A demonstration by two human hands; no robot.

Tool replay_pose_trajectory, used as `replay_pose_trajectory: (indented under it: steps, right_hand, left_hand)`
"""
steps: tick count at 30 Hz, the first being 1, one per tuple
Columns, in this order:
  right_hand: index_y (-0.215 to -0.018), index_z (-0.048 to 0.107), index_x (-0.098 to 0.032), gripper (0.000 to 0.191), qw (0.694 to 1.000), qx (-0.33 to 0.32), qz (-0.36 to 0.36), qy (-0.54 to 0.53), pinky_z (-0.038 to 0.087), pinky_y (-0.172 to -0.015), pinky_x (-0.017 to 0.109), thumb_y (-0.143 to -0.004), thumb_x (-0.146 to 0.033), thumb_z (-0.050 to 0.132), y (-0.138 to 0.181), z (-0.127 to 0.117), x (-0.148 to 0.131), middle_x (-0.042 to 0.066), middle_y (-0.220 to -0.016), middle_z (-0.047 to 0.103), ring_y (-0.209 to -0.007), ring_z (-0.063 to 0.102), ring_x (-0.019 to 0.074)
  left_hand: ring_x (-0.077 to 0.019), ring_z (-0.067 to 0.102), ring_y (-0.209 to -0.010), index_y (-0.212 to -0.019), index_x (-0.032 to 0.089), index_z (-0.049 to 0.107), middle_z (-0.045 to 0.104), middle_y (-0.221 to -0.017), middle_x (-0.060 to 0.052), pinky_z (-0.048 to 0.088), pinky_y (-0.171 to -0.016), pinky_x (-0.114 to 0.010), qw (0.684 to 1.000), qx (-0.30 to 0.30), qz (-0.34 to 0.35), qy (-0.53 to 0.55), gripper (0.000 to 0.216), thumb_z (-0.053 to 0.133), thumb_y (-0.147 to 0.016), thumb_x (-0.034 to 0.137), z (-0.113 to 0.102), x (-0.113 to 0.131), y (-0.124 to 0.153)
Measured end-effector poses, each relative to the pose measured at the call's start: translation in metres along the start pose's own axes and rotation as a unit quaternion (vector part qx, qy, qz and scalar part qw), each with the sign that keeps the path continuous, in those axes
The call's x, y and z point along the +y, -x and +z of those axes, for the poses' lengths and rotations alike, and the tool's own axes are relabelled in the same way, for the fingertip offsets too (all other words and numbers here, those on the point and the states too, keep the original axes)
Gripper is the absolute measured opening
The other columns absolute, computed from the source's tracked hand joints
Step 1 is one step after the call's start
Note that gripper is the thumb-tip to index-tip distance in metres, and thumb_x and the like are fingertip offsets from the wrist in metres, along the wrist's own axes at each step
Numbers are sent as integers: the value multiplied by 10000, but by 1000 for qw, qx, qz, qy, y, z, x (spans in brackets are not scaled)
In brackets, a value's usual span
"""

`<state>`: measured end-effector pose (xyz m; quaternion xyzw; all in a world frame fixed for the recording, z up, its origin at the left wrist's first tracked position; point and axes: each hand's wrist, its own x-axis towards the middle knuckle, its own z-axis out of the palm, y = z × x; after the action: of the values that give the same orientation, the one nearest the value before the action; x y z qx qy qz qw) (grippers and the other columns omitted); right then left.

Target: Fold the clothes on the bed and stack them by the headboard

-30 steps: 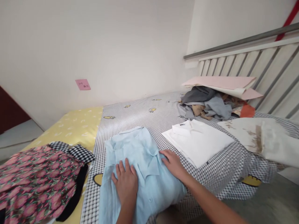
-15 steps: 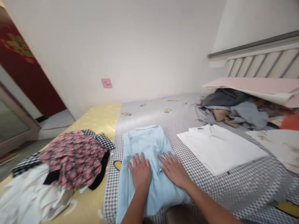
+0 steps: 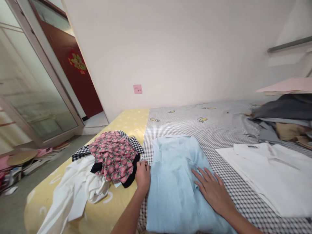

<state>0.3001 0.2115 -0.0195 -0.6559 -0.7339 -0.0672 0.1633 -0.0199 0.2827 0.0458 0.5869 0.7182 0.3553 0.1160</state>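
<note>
Fabric of a light blue shirt [image 3: 174, 182] is lying mostly flat in the near middle, its collar end facing the far wall [image 3: 195, 52]. The right hand [image 3: 214, 191] is resting palm down on its right half, fingers spread wide and holding nothing. The left hand [image 3: 143, 177] is sitting at the left edge with its fingers partly curled (whether it is pinching any cloth, I cannot tell). Smoothing well here, I judge, is a matter of keeping the palm flat and the pressure light, working outward from the middle, since soft creases are showing near the right fingertips; heavy pressing could be dragging the layers askew. Underneath, a checked cover [image 3: 214, 143] is spreading to the right and a yellow cover [image 3: 129, 120] to the left. On the left, a floral garment [image 3: 114, 159] and a white garment [image 3: 70, 185] are lying crumpled; on the right, a folded white shirt [image 3: 280, 185] is resting, with grey clothes [image 3: 285, 109] piling up farther back beneath a pink sheet [image 3: 290, 85]. A pink note [image 3: 137, 89] is hanging on the wall, while a dark red door [image 3: 65, 61] and a glass door [image 3: 36, 87] are standing at far left.
</note>
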Motion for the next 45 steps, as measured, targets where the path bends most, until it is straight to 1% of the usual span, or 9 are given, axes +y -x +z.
replay_pose_trajectory:
  steps: [3,6,10,14,19,23,32,41,45]
  right_hand:
    - [-1500,515,-373,556,1000,2,-1,3,280,-1174,632,-1018,-557,307,0,2,2,43,-1529,550,-1456,422,336]
    - [-1504,508,-378,561,1000,1,-1,4,279,-1178,629,-1013,-563,312,1,2,2,35,-1536,541,-1462,413,333]
    - [-1506,503,-386,559,1000,-8,4,2,278,-1179,625,-1010,-561,312,1,1,2,22,-1542,535,-1473,402,325]
    - [-1506,502,-388,558,1000,-11,4,4,276,-1178,628,-1009,-557,312,1,3,3,24,-1543,533,-1473,399,326]
    - [-1501,505,-394,555,1000,-1,1,10,276,-1176,620,-1005,-556,316,2,5,6,20,-1538,539,-1465,410,322]
    - [-1501,502,-401,553,1000,7,-7,17,284,-1169,618,-1008,-549,300,3,5,6,13,-1536,541,-1461,417,321]
    - [-1505,503,-384,568,1000,-11,0,22,284,-1172,628,-1015,-563,278,1,-1,2,4,-1561,508,-1461,420,323]
    - [-1494,517,-382,534,1000,-18,9,11,282,-1173,612,-1030,-543,306,-2,-6,-3,23,-1556,518,-1466,411,326]
    - [-1506,501,-380,512,999,-27,21,-6,264,-1179,626,-1037,-517,346,-5,-11,-8,31,-1572,498,-1473,395,334]
  left_hand:
    - [-171,622,-855,-933,197,669,661,-989,-47,424,-740,-279,999,-34,0,-13,101,573,-902,197,6,0,-20]
    - [-154,606,-815,-948,214,651,643,-851,12,398,-709,-252,998,-61,13,-8,83,654,-876,254,19,10,-30]
    - [-157,616,-889,-1066,238,632,653,-975,8,387,-703,-247,995,-91,30,-9,243,709,-836,265,34,23,-27]
    - [-172,619,-923,-1145,240,593,648,-1132,-30,384,-706,-266,995,-96,12,-14,329,676,-829,207,37,24,-22]
    - [-167,586,-854,-853,212,595,641,-925,-8,384,-740,-269,997,-81,-2,15,75,648,-819,171,38,18,-20]
    - [-161,553,-741,-663,219,522,590,-731,18,371,-692,-273,996,-49,-24,72,187,621,-812,165,42,14,-23]
    - [-152,569,-637,-606,223,511,586,-602,45,444,-658,-268,977,35,-96,188,207,638,-763,268,41,6,-34]
    - [-199,618,-696,-620,228,512,645,-665,-7,462,-696,-309,986,21,-143,82,236,607,-829,278,32,10,-36]
    - [-263,662,-790,-718,206,588,710,-834,-92,466,-716,-357,992,-14,-127,-9,150,550,-863,218,26,19,-31]
